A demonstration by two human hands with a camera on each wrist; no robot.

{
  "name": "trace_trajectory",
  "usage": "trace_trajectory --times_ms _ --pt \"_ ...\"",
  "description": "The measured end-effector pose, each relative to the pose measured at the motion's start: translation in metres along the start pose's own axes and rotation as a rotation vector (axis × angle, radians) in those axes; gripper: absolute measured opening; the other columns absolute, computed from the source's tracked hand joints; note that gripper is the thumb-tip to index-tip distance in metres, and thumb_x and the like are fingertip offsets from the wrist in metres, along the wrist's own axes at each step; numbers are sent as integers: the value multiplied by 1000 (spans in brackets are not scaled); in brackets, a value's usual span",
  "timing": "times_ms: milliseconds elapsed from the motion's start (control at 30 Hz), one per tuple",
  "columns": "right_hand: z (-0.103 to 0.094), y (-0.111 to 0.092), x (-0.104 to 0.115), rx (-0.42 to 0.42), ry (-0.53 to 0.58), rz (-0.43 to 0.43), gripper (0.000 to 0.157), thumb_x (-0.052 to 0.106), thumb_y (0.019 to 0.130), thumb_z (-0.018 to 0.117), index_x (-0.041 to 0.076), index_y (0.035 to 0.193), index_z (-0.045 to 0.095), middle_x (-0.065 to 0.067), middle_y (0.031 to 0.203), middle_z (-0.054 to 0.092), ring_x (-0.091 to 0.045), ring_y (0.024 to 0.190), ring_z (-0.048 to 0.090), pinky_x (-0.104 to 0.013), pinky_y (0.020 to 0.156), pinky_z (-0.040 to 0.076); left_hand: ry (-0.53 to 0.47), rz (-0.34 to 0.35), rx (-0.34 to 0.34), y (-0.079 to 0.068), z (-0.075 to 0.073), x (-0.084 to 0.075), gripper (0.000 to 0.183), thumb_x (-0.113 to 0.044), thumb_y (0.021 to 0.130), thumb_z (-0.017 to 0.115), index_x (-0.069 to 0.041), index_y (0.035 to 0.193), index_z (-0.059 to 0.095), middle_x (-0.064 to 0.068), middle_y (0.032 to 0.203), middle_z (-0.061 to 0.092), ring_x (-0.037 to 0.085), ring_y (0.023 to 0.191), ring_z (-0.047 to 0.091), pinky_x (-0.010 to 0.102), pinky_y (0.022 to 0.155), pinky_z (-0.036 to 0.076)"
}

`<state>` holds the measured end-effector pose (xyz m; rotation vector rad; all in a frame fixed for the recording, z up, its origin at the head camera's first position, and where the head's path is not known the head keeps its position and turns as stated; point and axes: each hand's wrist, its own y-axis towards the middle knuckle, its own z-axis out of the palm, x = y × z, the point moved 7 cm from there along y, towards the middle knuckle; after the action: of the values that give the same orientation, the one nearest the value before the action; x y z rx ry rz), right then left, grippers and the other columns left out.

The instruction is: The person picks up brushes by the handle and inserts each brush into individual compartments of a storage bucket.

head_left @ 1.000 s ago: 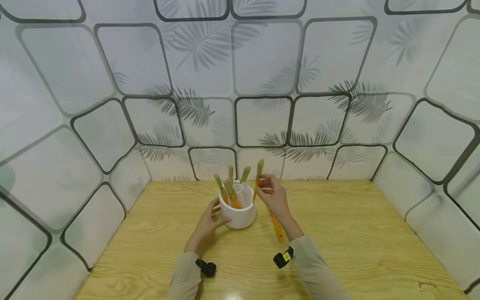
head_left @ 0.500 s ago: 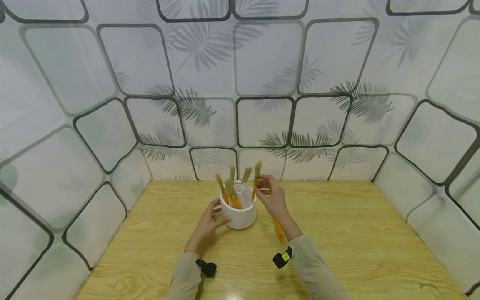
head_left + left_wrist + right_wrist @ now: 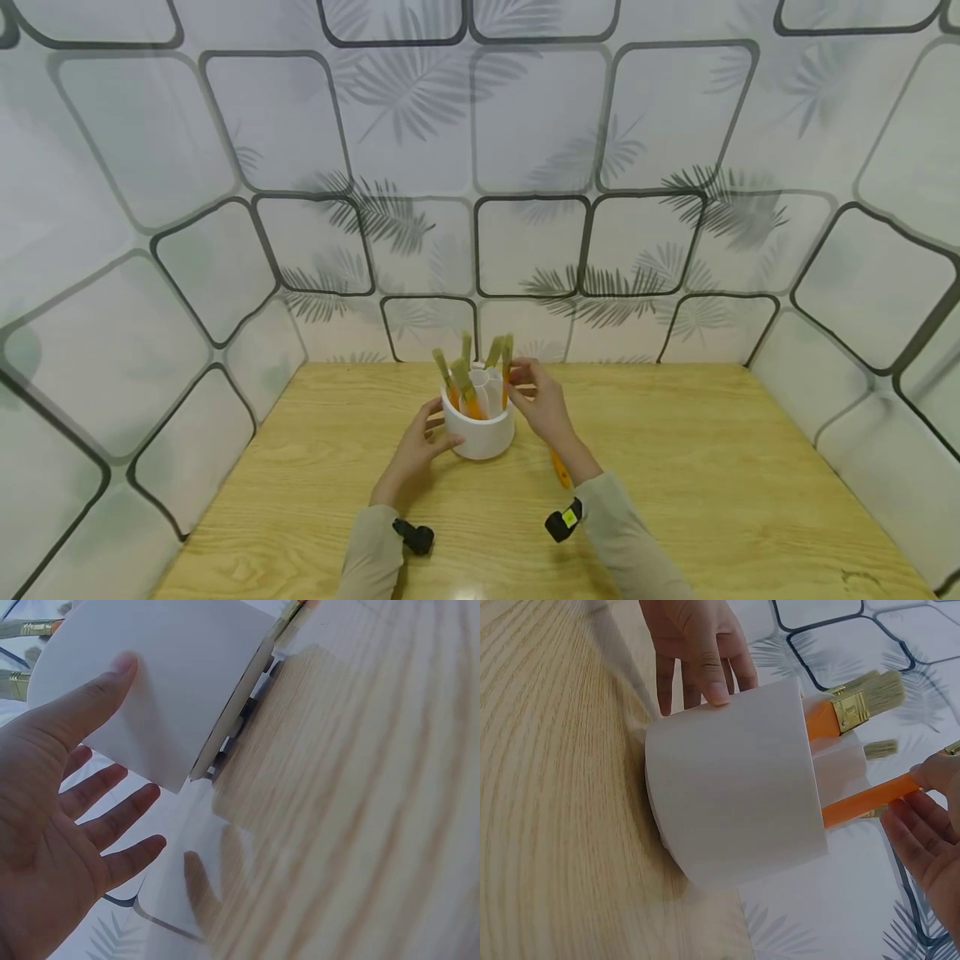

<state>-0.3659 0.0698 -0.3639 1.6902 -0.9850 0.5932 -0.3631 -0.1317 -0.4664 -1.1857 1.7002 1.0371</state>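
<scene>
A white round holder [image 3: 483,440] with inner compartments stands on the wooden table, several orange-handled paintbrushes [image 3: 463,379] upright in it, bristles up. My left hand [image 3: 414,442] steadies it from the left: the thumb touches its wall, while the other fingers are extended beside it in the left wrist view. At the holder's right side my right hand [image 3: 543,408] pinches another paintbrush [image 3: 874,799] by its orange handle near the metal band. That handle's lower end is inside the rim, hidden by the wall.
One more orange handle [image 3: 560,468] lies on the table [image 3: 712,475], partly covered by the right forearm. Patterned cloth walls [image 3: 532,250] rise behind and on both sides. Each wrist wears a small black camera [image 3: 414,537].
My right hand has moved slightly left and lowered its paintbrush further into the holder. The left hand and the holder stay nearly where they were.
</scene>
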Motion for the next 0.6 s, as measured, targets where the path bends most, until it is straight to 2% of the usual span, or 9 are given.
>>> trace_trajectory --times_ms 267,600 --pt "2 -2 -3 -1 -7 -21 30 -8 82 64 -5 110 56 -23 89 63 -34 84 64 -41 70 57 0 -2 -3 -1 0 -2 73 -13 83 70 -7 143 29 23 140 37 46 124 40 62 103 30" --pt "6 -4 -2 47 18 -61 32 -11 81 63 -7 112 55 -25 91 62 -39 85 62 -48 72 56 9 -14 -1 -1 -1 -1 73 -15 83 70 -7 143 29 20 142 37 44 125 40 63 104 28"
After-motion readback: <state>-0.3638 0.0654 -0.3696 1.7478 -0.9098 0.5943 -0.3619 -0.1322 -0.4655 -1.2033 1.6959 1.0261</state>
